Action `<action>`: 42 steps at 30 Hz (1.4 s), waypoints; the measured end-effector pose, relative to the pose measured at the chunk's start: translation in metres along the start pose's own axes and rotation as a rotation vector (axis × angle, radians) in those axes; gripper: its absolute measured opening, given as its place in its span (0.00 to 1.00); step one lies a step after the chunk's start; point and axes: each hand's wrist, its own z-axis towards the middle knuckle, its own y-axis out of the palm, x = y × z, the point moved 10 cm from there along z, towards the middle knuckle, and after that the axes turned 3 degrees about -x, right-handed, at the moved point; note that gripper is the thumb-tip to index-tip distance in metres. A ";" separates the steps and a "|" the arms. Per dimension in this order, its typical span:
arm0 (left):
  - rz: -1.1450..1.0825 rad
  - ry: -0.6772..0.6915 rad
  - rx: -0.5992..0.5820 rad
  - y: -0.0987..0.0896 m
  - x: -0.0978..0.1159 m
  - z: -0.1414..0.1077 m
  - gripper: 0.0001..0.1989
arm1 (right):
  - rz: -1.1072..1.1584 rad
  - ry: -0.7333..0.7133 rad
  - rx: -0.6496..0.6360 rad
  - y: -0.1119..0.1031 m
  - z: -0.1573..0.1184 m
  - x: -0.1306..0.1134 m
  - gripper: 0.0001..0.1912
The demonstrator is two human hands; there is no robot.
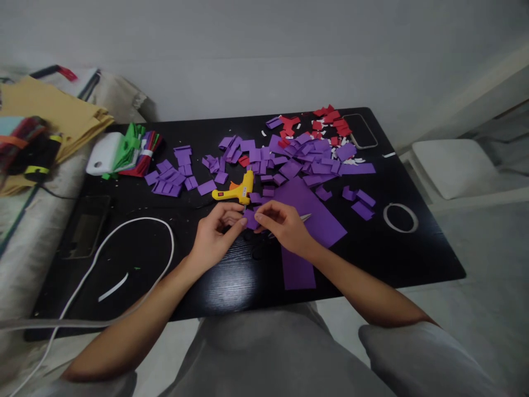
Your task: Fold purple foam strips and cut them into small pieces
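Between my two hands is a small purple paper piece. My left hand pinches its left side between thumb and fingers. On the right side, the fingertips of my right hand grip the same piece. Just beyond the hands lies a yellow glue gun, its handle pointing left. Scissors stick out from behind my right hand, mostly hidden by it. Large purple paper sheets lie under and beside my right hand and forearm.
Many purple pieces and red scraps cover the table's far side. A tape ring lies right, a phone-like frame far right. At left are a white box, colourful strips and a looping white cable.
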 end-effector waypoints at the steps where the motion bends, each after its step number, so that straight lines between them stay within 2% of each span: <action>1: 0.001 0.006 0.020 -0.002 0.000 0.000 0.14 | 0.021 0.024 -0.010 0.001 0.000 0.003 0.16; 6: 0.017 0.033 0.035 -0.005 -0.001 -0.001 0.16 | 0.065 0.064 -0.056 0.005 0.000 0.011 0.18; 10: 0.183 0.075 0.016 -0.005 0.008 -0.002 0.07 | 0.048 -0.021 0.023 -0.008 0.002 -0.005 0.19; 13: 0.477 0.133 -0.162 0.021 0.020 -0.006 0.02 | 0.076 -0.090 0.115 -0.023 0.002 -0.022 0.19; 15: 0.658 0.161 -0.343 0.047 0.023 -0.014 0.04 | 0.127 -0.095 0.134 -0.029 0.004 -0.027 0.18; 18: 0.927 0.151 -0.506 0.075 0.020 -0.024 0.08 | 0.199 -0.062 0.138 -0.034 0.006 -0.028 0.20; 22: 1.178 0.111 -0.614 0.092 0.012 -0.024 0.08 | 0.221 -0.063 0.170 -0.042 0.007 -0.029 0.23; 26: 1.234 0.051 -0.697 0.099 0.012 -0.018 0.06 | 0.262 -0.070 0.155 -0.045 0.009 -0.030 0.18; 29: 1.180 -0.040 -0.749 0.086 0.014 -0.020 0.07 | 0.316 -0.081 0.146 -0.047 0.012 -0.034 0.13; 33: 0.962 -0.133 -0.764 0.042 0.021 -0.034 0.05 | 0.287 -0.177 0.223 -0.055 0.007 -0.049 0.16; 36: 0.742 -0.145 -0.659 0.002 0.029 -0.041 0.08 | 0.221 -0.229 0.264 -0.058 0.001 -0.058 0.21; 38: 0.672 -0.162 -0.570 -0.020 0.027 -0.044 0.08 | 0.207 -0.236 0.270 -0.058 0.000 -0.058 0.24; 42: 0.622 -0.118 -0.312 -0.049 0.023 -0.044 0.11 | 0.182 -0.211 0.216 -0.050 0.002 -0.050 0.26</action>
